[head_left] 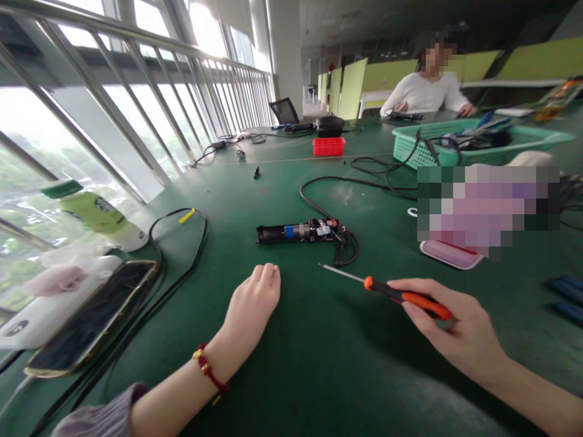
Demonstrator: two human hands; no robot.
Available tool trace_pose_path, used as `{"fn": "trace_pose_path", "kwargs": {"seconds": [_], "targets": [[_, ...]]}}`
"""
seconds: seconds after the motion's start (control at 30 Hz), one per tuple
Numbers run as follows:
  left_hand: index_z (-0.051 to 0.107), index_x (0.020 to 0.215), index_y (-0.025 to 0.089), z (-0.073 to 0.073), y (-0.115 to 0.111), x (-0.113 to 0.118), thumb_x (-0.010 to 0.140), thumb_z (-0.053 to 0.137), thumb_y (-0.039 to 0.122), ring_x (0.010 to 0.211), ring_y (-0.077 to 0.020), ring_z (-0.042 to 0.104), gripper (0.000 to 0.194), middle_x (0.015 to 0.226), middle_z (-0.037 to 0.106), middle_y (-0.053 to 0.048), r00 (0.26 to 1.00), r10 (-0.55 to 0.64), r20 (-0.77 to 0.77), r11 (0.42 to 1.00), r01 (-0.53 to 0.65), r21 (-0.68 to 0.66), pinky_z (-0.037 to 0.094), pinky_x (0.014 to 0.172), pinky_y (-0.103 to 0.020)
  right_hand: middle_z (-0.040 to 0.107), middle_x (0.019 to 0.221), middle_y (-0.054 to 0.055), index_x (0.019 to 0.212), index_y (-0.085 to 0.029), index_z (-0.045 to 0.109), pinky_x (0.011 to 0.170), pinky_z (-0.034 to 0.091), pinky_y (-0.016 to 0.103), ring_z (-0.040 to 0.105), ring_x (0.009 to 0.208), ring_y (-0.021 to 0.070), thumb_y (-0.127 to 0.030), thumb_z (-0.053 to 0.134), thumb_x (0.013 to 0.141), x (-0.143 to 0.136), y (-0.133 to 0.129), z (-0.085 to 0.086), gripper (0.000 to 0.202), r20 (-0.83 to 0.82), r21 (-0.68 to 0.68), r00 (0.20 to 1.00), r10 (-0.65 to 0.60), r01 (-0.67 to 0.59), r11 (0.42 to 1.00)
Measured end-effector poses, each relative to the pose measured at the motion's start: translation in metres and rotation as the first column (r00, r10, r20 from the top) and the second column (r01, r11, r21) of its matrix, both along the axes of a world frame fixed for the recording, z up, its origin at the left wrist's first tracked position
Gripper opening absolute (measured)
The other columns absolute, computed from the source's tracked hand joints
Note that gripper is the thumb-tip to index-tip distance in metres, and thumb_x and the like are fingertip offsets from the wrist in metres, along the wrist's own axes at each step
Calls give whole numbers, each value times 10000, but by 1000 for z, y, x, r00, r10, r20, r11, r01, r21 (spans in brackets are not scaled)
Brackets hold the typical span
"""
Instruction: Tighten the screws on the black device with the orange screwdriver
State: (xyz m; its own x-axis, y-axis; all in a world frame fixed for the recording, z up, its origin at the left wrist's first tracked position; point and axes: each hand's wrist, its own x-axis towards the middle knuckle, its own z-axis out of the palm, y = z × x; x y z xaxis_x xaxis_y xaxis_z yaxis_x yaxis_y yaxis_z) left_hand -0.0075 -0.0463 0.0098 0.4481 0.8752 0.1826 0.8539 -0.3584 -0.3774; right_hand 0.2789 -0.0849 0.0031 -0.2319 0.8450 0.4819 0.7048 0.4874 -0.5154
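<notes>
My right hand holds an orange and black screwdriver, its thin shaft pointing left over the green table. My left hand rests on the tabletop with its fingers curled together; whether anything is under them is hidden. Just beyond the two hands lies a black cylindrical device with a blue band, exposed wires at its right end and a cable running from it. Neither hand touches the device.
At the left lie a phone, a bottle and a looped black cable. Farther back are a red tray and a green basket with tools. Blue handles lie right. A person sits across the table.
</notes>
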Motion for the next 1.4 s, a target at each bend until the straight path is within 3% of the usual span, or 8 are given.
{"fn": "trace_pose_path", "kwargs": {"seconds": [0.07, 0.17, 0.37, 0.83, 0.93, 1.07, 1.13, 1.4], "targets": [[542, 1076, 123, -2, 5, 9, 798, 373, -19, 816, -155, 539, 355, 954, 567, -72, 995, -100, 30, 995, 100, -8, 525, 684, -264, 659, 804, -16, 990, -242, 571, 541, 477, 199, 591, 572, 92, -250, 513, 813, 3, 1, 1, 187, -52, 127, 990, -131, 137, 982], [542, 1080, 120, -4, 19, 23, 835, 407, 39, 841, -161, 535, 292, 976, 565, -70, 965, -238, 106, 969, 244, -40, 513, 702, -277, 657, 810, 7, 953, -224, 589, 556, 481, 219, 601, 610, 117, -297, 531, 802, 4, 6, 1, 177, -121, 127, 952, -282, 297, 946], [588, 980, 165, -9, 44, 35, 894, 400, 175, 845, -146, 529, 206, 958, 566, -44, 871, -350, 345, 917, 393, -63, 482, 714, -269, 674, 901, 2, 973, -231, 606, 676, 492, 215, 632, 765, 131, -332, 542, 807, 3, 14, -1, 205, -78, -77, 984, -163, 157, 985], [568, 856, 179, -12, 46, 32, 873, 451, 197, 821, -153, 532, 120, 884, 577, -28, 804, -255, 537, 947, 321, -31, 464, 721, -294, 682, 894, 30, 989, -229, 589, 655, 485, 236, 639, 723, 130, -246, 510, 814, -1, 1, 1, 193, -21, -131, 990, 138, -139, 982], [556, 852, 179, -11, 49, 32, 870, 461, 197, 818, -147, 540, 99, 865, 589, -22, 715, -233, 660, 954, 299, 13, 461, 726, -288, 686, 900, 20, 1004, -233, 591, 663, 490, 215, 642, 729, 118, -234, 515, 812, -1, 1, 1, 207, -8, -135, 988, 155, -155, 979], [564, 873, 182, -9, 61, 38, 869, 481, 213, 853, -138, 546, 89, 887, 611, -17, 522, -277, 806, 953, 253, 164, 452, 768, -281, 687, 885, 20, 1003, -224, 600, 647, 495, 205, 641, 697, 110, -255, 509, 816, -1, 2, 1, 210, -9, -170, 990, 141, -140, 975], [573, 866, 182, -8, 68, 43, 865, 493, 217, 842, -133, 547, 88, 878, 622, -12, 486, -307, 818, 946, 253, 205, 447, 764, -276, 687, 881, 20, 1001, -221, 602, 642, 494, 201, 642, 695, 108, -260, 509, 815, -2, 2, 2, 212, -13, -175, 990, 137, -137, 975], [587, 860, 175, -10, 79, 46, 874, 480, 233, 816, -141, 535, 123, 843, 624, -18, 538, -326, 777, 940, 272, 205, 441, 757, -288, 690, 861, 13, 998, -220, 606, 600, 488, 191, 637, 657, 99, -252, 521, 800, -2, 2, 5, 217, 0, -183, 988, 154, -152, 971]]}}
